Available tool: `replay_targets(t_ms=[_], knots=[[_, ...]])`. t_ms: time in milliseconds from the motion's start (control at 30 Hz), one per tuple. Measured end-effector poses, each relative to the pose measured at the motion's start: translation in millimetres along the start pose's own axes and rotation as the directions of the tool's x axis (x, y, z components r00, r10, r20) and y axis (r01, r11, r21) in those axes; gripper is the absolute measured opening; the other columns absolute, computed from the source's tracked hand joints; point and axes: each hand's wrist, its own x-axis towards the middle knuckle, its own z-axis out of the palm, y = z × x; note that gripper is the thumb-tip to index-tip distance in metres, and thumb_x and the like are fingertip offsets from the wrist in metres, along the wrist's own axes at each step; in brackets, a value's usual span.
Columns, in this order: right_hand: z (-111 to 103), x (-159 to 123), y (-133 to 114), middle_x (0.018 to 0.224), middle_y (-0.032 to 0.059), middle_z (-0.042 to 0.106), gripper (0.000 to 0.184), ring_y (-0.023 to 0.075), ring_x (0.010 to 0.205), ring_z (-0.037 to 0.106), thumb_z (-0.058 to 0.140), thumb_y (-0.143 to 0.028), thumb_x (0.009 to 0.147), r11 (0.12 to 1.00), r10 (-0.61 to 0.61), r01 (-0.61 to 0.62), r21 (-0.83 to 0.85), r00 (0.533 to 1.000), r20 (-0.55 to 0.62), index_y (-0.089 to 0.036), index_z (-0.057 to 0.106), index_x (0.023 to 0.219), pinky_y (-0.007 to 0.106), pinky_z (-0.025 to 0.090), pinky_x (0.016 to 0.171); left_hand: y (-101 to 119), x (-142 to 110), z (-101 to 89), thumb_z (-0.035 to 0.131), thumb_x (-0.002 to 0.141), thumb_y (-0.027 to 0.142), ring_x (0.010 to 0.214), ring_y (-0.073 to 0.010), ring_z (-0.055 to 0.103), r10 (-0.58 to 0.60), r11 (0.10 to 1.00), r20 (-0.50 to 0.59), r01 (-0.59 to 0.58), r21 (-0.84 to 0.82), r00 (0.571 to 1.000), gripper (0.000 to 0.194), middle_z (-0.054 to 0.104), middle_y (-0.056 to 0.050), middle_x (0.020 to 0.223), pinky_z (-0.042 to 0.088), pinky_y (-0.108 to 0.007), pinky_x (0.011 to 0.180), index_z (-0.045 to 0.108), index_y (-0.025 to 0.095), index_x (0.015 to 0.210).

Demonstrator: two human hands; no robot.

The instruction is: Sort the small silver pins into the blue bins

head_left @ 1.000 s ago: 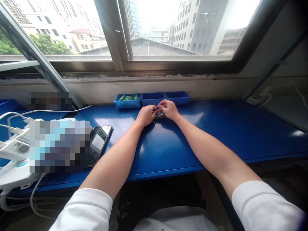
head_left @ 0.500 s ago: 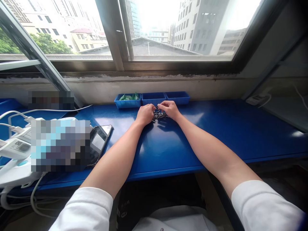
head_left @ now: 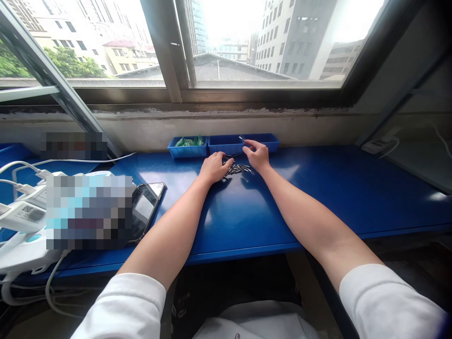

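A loose pile of thin metal pins (head_left: pixel 237 169) lies scattered on the blue workbench (head_left: pixel 300 197), just below a row of blue plastic bins. My left hand (head_left: pixel 215 168) rests on the bench with its fingertips at the left end of the pile. My right hand (head_left: pixel 254 155) is raised over the front rim of the rightmost part of the middle bin (head_left: pixel 226 145), pinching a small metal pin (head_left: pixel 241 138) between its fingertips. The left bin (head_left: pixel 187 148) holds green items.
A third blue bin (head_left: pixel 261 142) stands on the right, against the wall below the window. To the left lie a smartphone (head_left: pixel 145 207), a pixelated object (head_left: pixel 88 212) and a white power strip (head_left: pixel 23 217) with cables. The bench's front edge runs below my forearms.
My right hand has moved away from the pile toward the bins, with a pin in its fingertips. The pins have spread out from the tight bunch between my hands.
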Motion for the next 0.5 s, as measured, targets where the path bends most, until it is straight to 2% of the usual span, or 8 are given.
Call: replay_targets(t_ms=[133, 233, 367, 500], knots=[[-2, 2, 5, 0.128, 0.0082, 0.058, 0.052, 0.0269, 0.114, 0.047, 0.051, -0.028, 0.078, 0.96, -0.048, 0.049, -0.275, 0.999, 0.01, -0.016, 0.054, 0.129, 0.042, 0.037, 0.101, -1, -1, 0.6, 0.038, 0.083, 0.067, 0.111, -0.03, 0.055, 0.008, 1.0, 0.121, -0.011, 0.029, 0.993, 0.066, 0.058, -0.014, 0.122, 0.041, -0.037, 0.093, 0.056, 0.016, 0.121], [-1, 2, 8, 0.143, 0.0088, 0.044, 0.061, 0.032, 0.118, 0.039, 0.051, -0.03, 0.078, 0.896, -0.035, 0.047, -0.442, 0.999, 0.033, -0.016, 0.044, 0.137, 0.05, 0.035, 0.099, -2, -2, 0.4, 0.039, 0.079, 0.072, 0.115, -0.0302, 0.053, 0.024, 0.999, 0.17, -0.03, 0.032, 0.985, 0.072, 0.056, -0.013, 0.127, 0.04, -0.036, 0.096, 0.055, 0.018, 0.124], [0, 2, 12, 0.149, 0.0103, 0.033, 0.068, 0.0357, 0.117, 0.033, 0.053, -0.034, 0.076, 0.836, 0.038, 0.007, -0.548, 0.997, 0.07, -0.017, 0.036, 0.14, 0.056, 0.034, 0.094, -2, -2, -0.2, 0.041, 0.077, 0.074, 0.115, -0.0294, 0.053, 0.05, 0.998, 0.201, -0.057, 0.029, 0.978, 0.074, 0.055, -0.012, 0.128, 0.039, -0.034, 0.097, 0.055, 0.02, 0.125], [0, 5, 16, 0.153, 0.0093, 0.025, 0.07, 0.037, 0.12, 0.031, 0.055, -0.033, 0.073, 0.808, 0.12, -0.028, -0.589, 0.986, 0.117, -0.019, 0.036, 0.139, 0.057, 0.033, 0.095, -3, -2, -0.3, 0.042, 0.076, 0.074, 0.114, -0.0299, 0.054, 0.068, 0.996, 0.216, -0.077, 0.036, 0.974, 0.075, 0.055, -0.012, 0.127, 0.04, -0.035, 0.096, 0.055, 0.019, 0.126]])
